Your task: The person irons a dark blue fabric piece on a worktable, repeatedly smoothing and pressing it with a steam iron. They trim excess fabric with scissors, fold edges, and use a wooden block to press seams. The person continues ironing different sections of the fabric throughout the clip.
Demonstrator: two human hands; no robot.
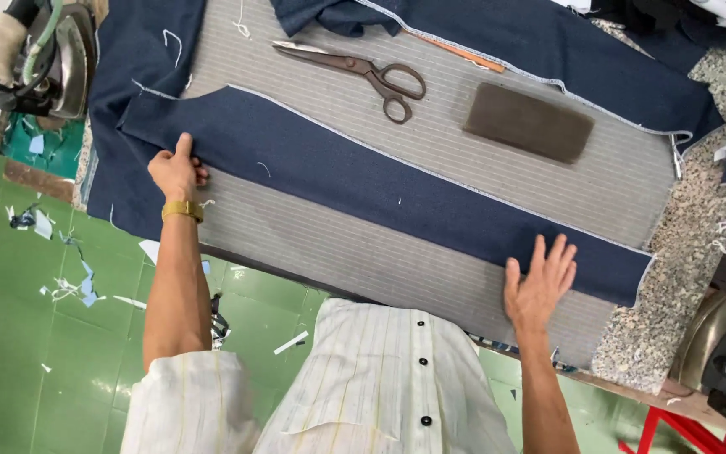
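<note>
My right hand (pixel 539 286) lies flat and spread wide on the near end of the long navy fabric strip (pixel 380 189), fingers pointing away from me, gripping nothing. My left hand (pixel 176 172) is at the strip's other end, fingers curled down onto its near edge, thumb up; whether it pinches the cloth or only presses it I cannot tell. The strip runs slantwise across the striped grey surface (pixel 338 244), its long axis going from my left hand, farther out, to my right hand, closer to my body. So each hand has one end, and the strip's middle lies between them, untouched. Beyond the strip's middle sits a dark rectangular pad (pixel 528 123), and past that, to its left, the rusty scissors (pixel 363 74). Farther off lies more navy cloth (pixel 548 50).
</note>
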